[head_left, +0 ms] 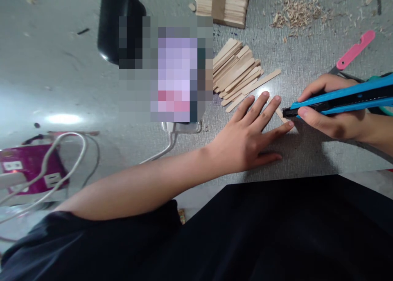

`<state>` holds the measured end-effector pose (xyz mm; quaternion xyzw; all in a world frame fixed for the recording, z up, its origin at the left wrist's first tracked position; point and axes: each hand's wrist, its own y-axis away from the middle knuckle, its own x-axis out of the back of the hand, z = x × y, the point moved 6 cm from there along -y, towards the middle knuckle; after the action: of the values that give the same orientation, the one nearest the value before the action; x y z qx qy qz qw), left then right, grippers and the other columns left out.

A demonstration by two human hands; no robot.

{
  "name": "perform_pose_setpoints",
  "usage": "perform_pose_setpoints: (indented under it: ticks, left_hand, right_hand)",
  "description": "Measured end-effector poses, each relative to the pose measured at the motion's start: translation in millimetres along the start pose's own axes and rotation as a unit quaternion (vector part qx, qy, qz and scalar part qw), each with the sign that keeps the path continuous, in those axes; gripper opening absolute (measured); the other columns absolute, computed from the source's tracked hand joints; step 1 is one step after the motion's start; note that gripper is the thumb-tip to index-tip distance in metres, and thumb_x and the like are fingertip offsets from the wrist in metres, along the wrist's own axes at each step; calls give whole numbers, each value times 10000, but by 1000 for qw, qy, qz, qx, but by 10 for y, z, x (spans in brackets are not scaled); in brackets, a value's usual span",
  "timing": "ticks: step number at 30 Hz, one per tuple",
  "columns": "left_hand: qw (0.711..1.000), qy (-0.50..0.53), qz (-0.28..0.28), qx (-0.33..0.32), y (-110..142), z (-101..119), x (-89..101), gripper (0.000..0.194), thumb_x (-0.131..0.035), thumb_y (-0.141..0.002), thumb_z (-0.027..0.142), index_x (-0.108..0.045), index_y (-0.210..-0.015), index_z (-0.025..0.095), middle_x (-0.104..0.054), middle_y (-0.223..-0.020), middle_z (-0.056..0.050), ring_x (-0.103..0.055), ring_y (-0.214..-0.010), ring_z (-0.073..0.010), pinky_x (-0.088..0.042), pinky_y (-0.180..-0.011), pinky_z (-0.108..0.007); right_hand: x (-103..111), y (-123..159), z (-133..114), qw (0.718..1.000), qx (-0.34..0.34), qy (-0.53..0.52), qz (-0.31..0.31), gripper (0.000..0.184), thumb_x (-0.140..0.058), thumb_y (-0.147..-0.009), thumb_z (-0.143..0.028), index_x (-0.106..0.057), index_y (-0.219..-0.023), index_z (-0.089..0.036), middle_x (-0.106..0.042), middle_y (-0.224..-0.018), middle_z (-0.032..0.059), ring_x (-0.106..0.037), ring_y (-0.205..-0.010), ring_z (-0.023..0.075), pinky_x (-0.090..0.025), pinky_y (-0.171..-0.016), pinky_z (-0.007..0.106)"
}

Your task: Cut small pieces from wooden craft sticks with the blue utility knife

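My right hand (334,109) is closed around a blue and black box cutter (346,98), whose black tip rests at a wooden popsicle stick (280,112) on the table. With fingers spread, my left hand (253,133) lies flat over part of that same stick; the index fingertip presses beside its near end. Whether the cutter's blade is out I cannot tell. Just beyond my left fingers lies a loose pile of popsicle sticks (236,70), with one stick (262,81) jutting out to the right.
A banded bundle of sticks (235,4) and wood shavings (299,12) lie at the back. Past my right hand is a pink-handled knife (356,49). A black case (118,23), a blurred-out phone (175,72) on a white cable (159,152) and a purple power strip (33,166) occupy the left.
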<state>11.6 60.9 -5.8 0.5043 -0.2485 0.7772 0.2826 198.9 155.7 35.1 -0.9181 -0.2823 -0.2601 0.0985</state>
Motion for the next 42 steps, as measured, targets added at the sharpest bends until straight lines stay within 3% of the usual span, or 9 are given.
perform_pose_setpoints:
  ticks: [9, 23, 42]
  left_hand:
    - [1000, 0, -6, 0, 3, 1, 3, 847, -766, -986, 643, -463, -1704, 308, -259, -1849, -211, -259, -1703, -521, -277, -1347, -725]
    - [1000, 4, -3, -1, 11, 2, 9, 814, -722, -1019, 640, -454, -1708, 297, -257, -1843, -233, -254, -1698, -538, -280, -1336, -734]
    - [1000, 0, -11, -4, 11, 6, 26, 816, -704, -1028, 643, -436, -1715, 294, -260, -1843, -223, -244, -1703, -532, -279, -1340, -725]
  right_hand:
    - [-24, -34, -34, 999, 14, -34, -2, 99, -780, -883, -239, -699, -932, -268, -796, -890, 9, -720, -700, 180, -643, -654, 348]
    - [-13, -45, 7, 1000, -10, 3, -13, 82, -783, -913, -328, -726, -955, -286, -782, -908, 21, -750, -773, 223, -676, -758, 404]
    - [-47, -85, -25, 998, 43, -27, -30, 82, -770, -908, -265, -697, -942, -250, -775, -887, 10, -735, -771, 180, -634, -715, 339]
